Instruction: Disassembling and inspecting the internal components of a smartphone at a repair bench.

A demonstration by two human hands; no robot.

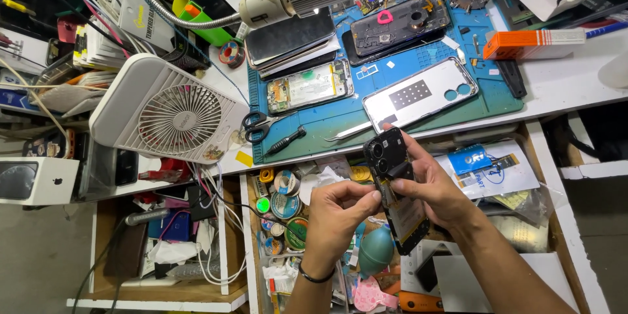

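Note:
Over the open drawer I hold an opened black phone body (398, 186), camera end up and inner side towards me. My right hand (433, 186) grips it along its right edge, thumb across the middle. My left hand (337, 212) pinches at the phone's left edge with thumb and fingertips; whether it holds a small part I cannot tell. A black band sits on the left wrist.
A blue repair mat (314, 124) carries a silver phone back cover (420, 95), an opened phone frame (309, 87), another opened phone (399, 27), tweezers (350, 132), a screwdriver (286, 141) and scissors (256, 125). A white desk fan (169, 110) lies left. The drawer holds tape rolls (286, 199) and a green air blower (376, 252).

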